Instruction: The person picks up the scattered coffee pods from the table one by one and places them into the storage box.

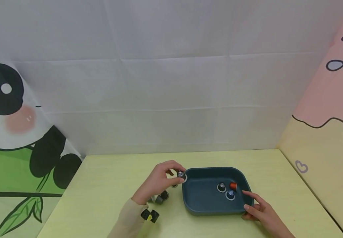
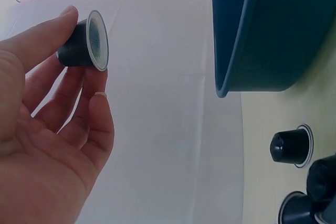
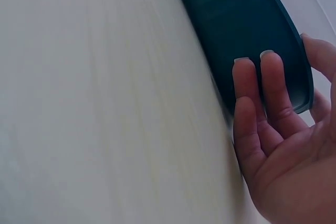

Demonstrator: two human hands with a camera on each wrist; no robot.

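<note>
A dark coffee capsule [image 1: 180,174] with a pale rim is pinched between the thumb and fingers of my left hand [image 1: 161,178], at the left edge of the teal tray [image 1: 202,211]. In the left wrist view the capsule [image 2: 76,45] is tipped on its side, its lidded face turned right. My right hand [image 1: 260,211] grips the tray's right front corner, several fingers lying along the outer wall [image 3: 241,30] in the right wrist view. Inside the tray are a black capsule [image 1: 221,187], an orange-red capsule [image 1: 233,186] on its side and a blue capsule [image 1: 230,194].
Several dark capsules [image 1: 159,199] lie on the pale yellow table [image 1: 108,175] beside the left wrist, partly covered by it. Another capsule [image 2: 290,147] lies on its own left of the tray. A white cloth wall [image 1: 171,129] stands behind the table.
</note>
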